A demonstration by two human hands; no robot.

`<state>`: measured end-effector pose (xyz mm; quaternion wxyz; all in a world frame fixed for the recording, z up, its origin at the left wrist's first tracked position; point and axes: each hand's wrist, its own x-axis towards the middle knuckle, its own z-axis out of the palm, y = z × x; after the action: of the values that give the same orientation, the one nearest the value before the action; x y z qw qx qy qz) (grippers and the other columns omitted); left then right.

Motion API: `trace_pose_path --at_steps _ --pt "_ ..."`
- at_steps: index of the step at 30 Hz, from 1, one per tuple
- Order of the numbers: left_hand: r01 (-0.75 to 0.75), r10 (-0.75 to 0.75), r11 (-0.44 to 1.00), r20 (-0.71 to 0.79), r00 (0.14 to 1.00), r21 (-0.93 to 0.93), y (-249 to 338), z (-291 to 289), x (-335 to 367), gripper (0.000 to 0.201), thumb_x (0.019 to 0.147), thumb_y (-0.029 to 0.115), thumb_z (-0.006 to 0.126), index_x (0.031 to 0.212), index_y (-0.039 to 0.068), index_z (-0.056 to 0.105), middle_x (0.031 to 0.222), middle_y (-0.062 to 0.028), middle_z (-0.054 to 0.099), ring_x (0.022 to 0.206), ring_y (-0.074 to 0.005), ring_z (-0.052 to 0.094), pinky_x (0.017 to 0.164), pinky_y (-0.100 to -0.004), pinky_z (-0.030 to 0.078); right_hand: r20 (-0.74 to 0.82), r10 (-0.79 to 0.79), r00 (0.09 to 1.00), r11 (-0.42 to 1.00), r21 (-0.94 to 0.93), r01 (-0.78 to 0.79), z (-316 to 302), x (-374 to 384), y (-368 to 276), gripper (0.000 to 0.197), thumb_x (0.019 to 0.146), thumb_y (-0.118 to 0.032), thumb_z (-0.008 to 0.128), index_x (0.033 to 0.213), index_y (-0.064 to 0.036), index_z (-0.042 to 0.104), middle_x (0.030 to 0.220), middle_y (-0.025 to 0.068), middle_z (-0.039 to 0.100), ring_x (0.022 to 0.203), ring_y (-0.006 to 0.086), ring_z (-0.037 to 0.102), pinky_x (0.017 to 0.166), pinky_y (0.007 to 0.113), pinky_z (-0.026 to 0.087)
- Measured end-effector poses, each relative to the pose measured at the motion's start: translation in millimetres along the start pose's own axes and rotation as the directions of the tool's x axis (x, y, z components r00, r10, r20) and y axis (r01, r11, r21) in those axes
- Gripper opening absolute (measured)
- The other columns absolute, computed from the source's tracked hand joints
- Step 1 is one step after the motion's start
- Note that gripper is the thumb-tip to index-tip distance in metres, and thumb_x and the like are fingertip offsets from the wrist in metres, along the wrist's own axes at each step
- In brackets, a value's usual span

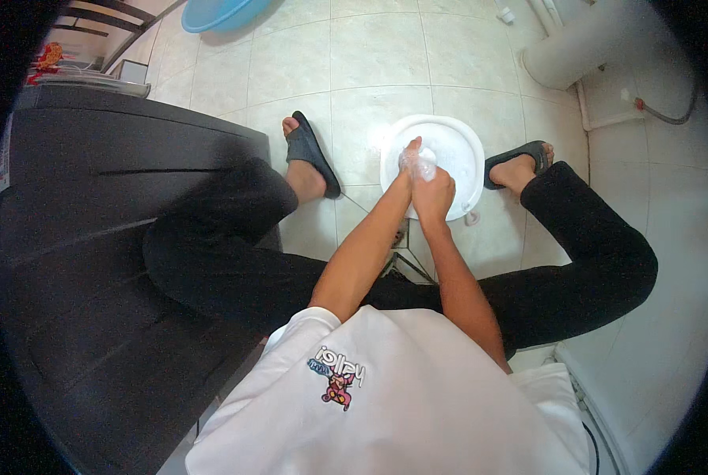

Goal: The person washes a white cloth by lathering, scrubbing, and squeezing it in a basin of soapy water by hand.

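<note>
Both my hands are together over a white, round-cornered basin [469, 146] on the floor between my feet. A whitish, wet-looking thing [426, 162] is bunched between them; it may be a soapy cloth, but its kind does not show. My right hand [435, 191] is closed around its lower part, knuckles up. On its other side, my left hand [407, 161] presses against it, with pale foam or film over the fingers and one fingertip pointing away. What is under the hands in the basin is mostly hidden; whitish suds or water show beside them.
A small pale pink piece [472, 218] lies on the tiles by the basin's near right rim. Dark slippers [310, 150] are on my feet. A dark grey cabinet [132, 174] stands at left, a blue basin [221, 14] far off, a thick white pipe [584, 51] at right.
</note>
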<state>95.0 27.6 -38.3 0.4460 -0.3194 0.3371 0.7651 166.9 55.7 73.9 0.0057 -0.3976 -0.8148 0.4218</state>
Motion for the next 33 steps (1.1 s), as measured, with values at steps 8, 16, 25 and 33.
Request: trace_pose_path --at_steps 8,16,25,33 --pt "0.005 -0.017 0.989 0.082 0.996 0.146 -29 21 -5 0.033 0.085 0.036 0.057 0.098 0.006 0.062 0.082 -0.0085 0.061 0.069 -0.0232 0.059 0.065 -0.0381 0.050 -0.145 0.343 0.928 0.939 0.019 -0.344 -6 69 44 0.036 0.081 -0.028 0.064 0.091 0.0066 0.065 0.099 0.0292 0.063 0.094 0.0430 0.061 0.082 0.048 0.049" --pt "-0.127 0.159 0.982 -0.254 0.954 0.138 2 -16 17 0.031 0.087 0.035 0.056 0.088 0.004 0.059 0.079 -0.0100 0.061 0.071 -0.0242 0.060 0.069 -0.0394 0.050 -0.010 0.046 0.999 0.998 0.035 -0.046 5 -6 -13 0.035 0.081 -0.030 0.064 0.087 0.0045 0.067 0.086 0.0285 0.065 0.083 0.0453 0.063 0.074 0.050 0.048" --pt "-0.129 0.111 0.966 0.094 0.989 0.225 -14 27 -17 0.026 0.087 0.032 0.055 0.089 0.007 0.060 0.084 -0.0073 0.060 0.074 -0.0210 0.059 0.067 -0.0358 0.049 -0.171 0.295 0.940 0.945 -0.096 -0.314 5 80 63 0.034 0.081 -0.025 0.063 0.096 0.0055 0.064 0.097 0.0265 0.066 0.094 0.0421 0.063 0.082 0.048 0.049" --pt "-0.287 0.310 0.943 -0.124 0.943 0.170 -2 -10 20 0.020 0.078 0.027 0.060 0.080 0.008 0.054 0.080 -0.0068 0.054 0.071 -0.0203 0.053 0.066 -0.0353 0.047 -0.075 0.349 0.934 0.927 -0.116 -0.356 24 71 85 0.036 0.083 -0.027 0.061 0.100 0.0050 0.065 0.101 0.0309 0.063 0.099 0.0444 0.061 0.086 0.047 0.048"
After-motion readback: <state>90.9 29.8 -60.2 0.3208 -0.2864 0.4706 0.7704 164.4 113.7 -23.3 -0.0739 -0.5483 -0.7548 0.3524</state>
